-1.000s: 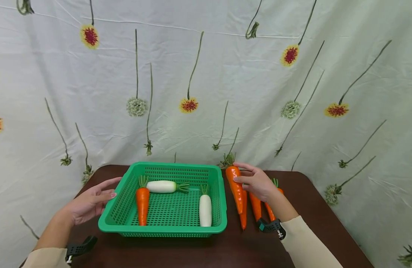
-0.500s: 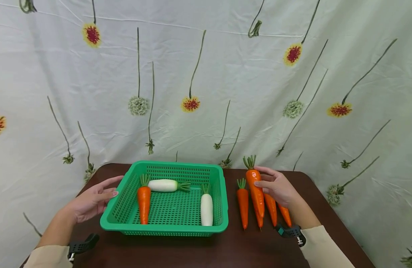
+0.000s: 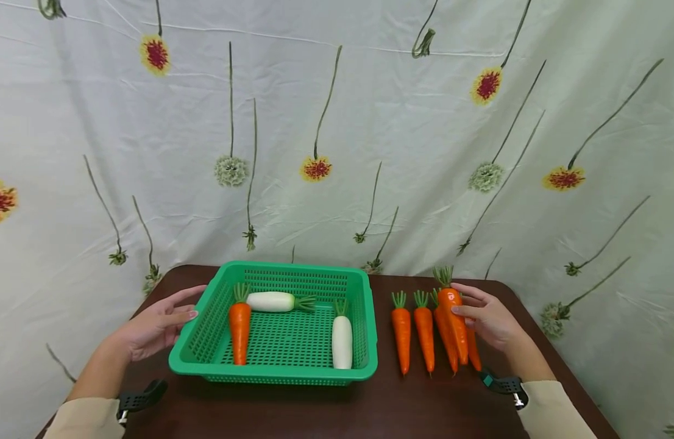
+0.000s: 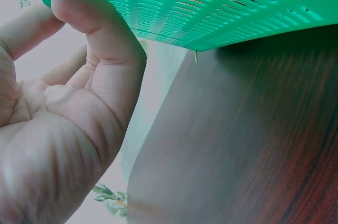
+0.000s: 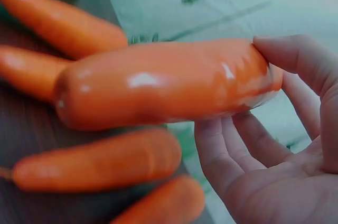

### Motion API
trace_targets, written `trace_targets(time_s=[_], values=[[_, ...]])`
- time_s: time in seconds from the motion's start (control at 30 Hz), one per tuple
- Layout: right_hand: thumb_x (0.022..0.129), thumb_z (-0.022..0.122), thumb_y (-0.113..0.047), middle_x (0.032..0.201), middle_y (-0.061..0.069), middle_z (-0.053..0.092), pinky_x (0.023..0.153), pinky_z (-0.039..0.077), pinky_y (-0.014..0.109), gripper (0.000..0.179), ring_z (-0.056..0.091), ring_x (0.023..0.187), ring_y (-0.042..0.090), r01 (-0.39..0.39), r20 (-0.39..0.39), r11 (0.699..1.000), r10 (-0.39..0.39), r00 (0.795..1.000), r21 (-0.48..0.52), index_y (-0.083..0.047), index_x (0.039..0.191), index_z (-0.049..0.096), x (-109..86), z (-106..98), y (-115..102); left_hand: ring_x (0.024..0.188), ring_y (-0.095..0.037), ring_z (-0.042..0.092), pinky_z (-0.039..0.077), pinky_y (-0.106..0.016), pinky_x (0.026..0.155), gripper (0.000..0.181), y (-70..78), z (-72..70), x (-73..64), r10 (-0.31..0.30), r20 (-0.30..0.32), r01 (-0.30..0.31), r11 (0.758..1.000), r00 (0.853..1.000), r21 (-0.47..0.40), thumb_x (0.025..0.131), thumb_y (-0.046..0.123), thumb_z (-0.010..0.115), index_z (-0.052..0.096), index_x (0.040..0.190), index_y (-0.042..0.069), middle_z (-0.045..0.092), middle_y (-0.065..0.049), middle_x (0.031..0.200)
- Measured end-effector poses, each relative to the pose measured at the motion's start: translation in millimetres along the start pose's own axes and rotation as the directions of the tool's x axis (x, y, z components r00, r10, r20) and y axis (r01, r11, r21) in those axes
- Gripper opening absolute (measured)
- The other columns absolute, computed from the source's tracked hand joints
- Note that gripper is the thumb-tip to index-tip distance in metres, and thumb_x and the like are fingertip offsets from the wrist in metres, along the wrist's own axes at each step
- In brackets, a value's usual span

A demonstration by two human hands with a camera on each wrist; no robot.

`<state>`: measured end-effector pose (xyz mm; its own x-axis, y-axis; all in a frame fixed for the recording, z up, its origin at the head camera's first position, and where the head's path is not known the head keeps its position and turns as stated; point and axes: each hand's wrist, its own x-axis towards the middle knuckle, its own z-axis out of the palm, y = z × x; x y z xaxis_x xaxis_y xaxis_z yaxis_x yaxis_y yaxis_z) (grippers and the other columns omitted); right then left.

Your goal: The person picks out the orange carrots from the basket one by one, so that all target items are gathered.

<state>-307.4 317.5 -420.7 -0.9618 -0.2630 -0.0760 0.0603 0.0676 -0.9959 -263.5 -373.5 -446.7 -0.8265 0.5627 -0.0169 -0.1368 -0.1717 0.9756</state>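
My right hand (image 3: 487, 318) pinches a glossy orange carrot (image 5: 158, 84) near its leafy top, thumb on one side and fingers on the other. In the head view this carrot overlaps the right part of a row of carrots (image 3: 401, 335) on the table, its tip pointing toward me. On the left, my left hand (image 3: 156, 326) touches the outer rim of a green plastic basket (image 3: 271, 373), its thumb and extended fingers spread along the edge. Inside the basket lie a carrot (image 3: 239, 332), a white radish (image 3: 271, 301) lying sideways and another white radish (image 3: 342, 341) lying lengthwise.
A dark brown table (image 3: 392, 408) carries the basket and carrots. Behind it hangs a pale cloth (image 3: 293, 110) printed with flowers, close along the far edge. Black straps circle both wrists.
My right hand has carried the carrot rightward from beside the basket, over the row, to the row's right part. More of the left carrots now show. The left hand stays at the basket rim.
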Motion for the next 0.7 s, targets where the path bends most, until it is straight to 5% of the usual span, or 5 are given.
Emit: trace_targets(time_s=[0.47,0.7], values=[[0.102,0.063,-0.009,0.112,-0.015,0.072,0.088,0.06,0.025,0.051,0.071,0.102,0.007,-0.009,-0.119,0.999,0.014,0.993,0.049,-0.026,0.149,0.053,-10.7,-56.4,37.2,0.115,-0.025,0.072,0.059,-0.049,0.096,0.059,1.0,1.6,0.6,0.0,-0.001,0.0,1.0,1.0,-0.006,0.111,0.003,0.035,0.012,0.162,0.022,0.068,-0.002,0.135],[0.101,0.066,-0.014,0.106,-0.018,0.072,0.086,0.06,0.025,0.048,0.072,0.098,0.005,-0.047,-0.163,0.999,0.046,0.985,-0.005,-0.029,0.146,0.054,-6.2,-72.1,46.9,0.115,-0.025,0.072,0.059,-0.048,0.096,0.06,0.6,1.5,0.3,0.004,0.006,-0.004,1.0,1.0,-0.013,0.111,0.002,0.035,0.011,0.162,0.022,0.068,-0.003,0.136]])
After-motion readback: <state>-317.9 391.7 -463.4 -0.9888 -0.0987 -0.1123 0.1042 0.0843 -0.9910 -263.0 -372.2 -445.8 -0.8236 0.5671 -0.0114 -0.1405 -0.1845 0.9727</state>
